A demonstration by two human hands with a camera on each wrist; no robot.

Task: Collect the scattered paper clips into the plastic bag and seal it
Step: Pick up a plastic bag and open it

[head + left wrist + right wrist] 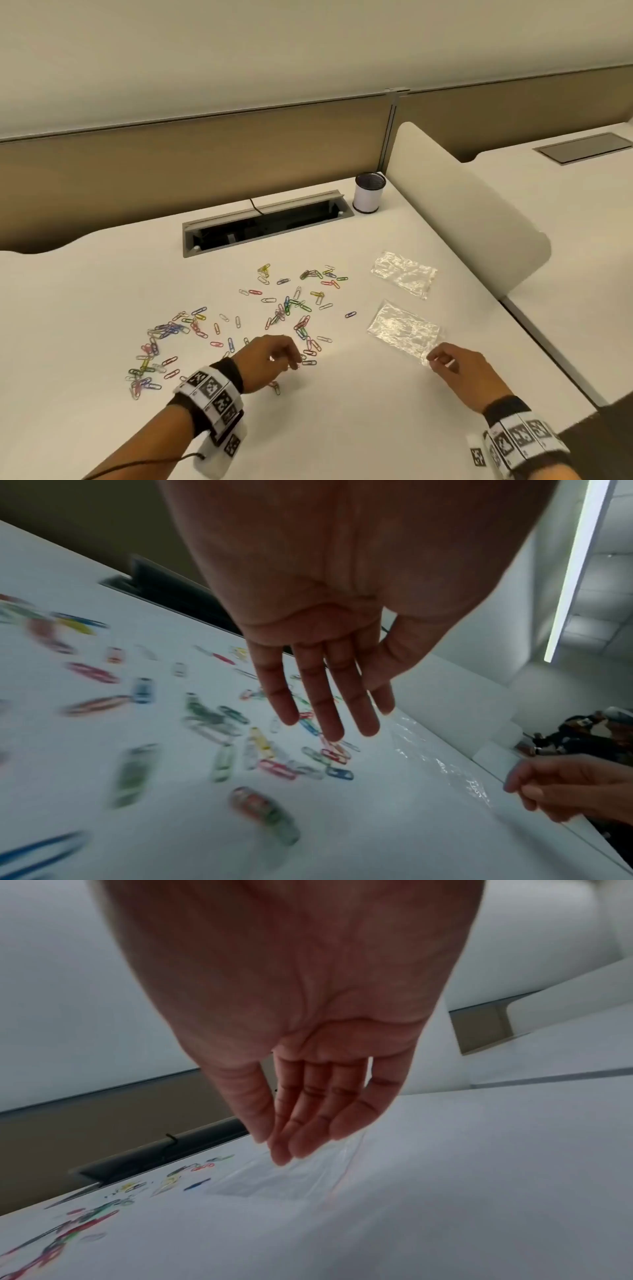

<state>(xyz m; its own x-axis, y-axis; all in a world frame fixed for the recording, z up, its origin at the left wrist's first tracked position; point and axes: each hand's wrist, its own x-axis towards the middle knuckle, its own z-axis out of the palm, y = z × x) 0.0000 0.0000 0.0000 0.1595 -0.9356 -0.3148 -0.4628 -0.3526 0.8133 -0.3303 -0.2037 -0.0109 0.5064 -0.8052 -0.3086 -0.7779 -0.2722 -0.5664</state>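
Note:
Several coloured paper clips [294, 305] lie scattered over the middle and left of the white desk [342, 428]. A crinkled clear plastic bag [404, 332] lies flat to their right. My left hand [286, 359] hovers just above the nearest clips [267, 750]; its fingers [329, 718] hang straight and hold nothing. My right hand [435, 359] is at the bag's near corner, with thumb and fingers [284, 1148] extended close over the bag's edge [291, 1180]. I cannot tell whether they touch the plastic.
A second clear bag [404, 279] lies beyond the first. At the back of the desk are an open cable hatch [267, 222] and a white mesh pen cup [369, 192]. A rounded divider panel [462, 205] stands along the right side.

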